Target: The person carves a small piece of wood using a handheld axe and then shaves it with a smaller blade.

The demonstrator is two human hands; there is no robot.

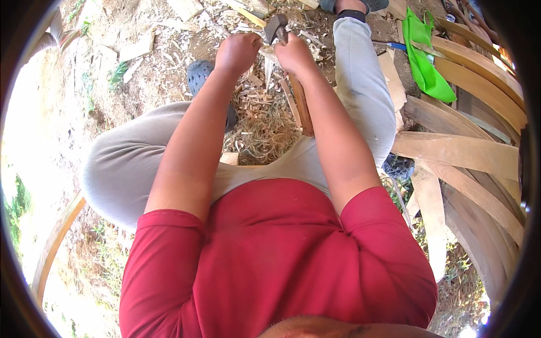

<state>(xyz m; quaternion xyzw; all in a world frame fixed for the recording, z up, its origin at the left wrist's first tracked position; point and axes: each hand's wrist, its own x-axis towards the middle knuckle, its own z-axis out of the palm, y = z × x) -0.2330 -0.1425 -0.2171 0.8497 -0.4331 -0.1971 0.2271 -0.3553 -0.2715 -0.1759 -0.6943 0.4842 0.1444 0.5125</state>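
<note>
My right hand (293, 52) is wrapped round the wooden handle of a hammer (302, 107), close below its dark, blocky metal head. The head points away from me and the handle's end comes back toward my lap. Just to the left, my left hand (239, 52) is closed, its knuckles facing up; what its fingers hold, if anything, is hidden. A small pale piece (268, 52), too unclear to name, shows between the two hands. Beyond them lies a strip with a yellow end (252, 17), near the hammer head.
Wood chips and shavings (262, 121) cover the ground between my legs. On the right, curved wooden strips (456, 149) are piled up, with a bright green bag (425, 62) on them. A flat wood offcut (137, 47) lies far left. Part of another person (476, 19) shows far right.
</note>
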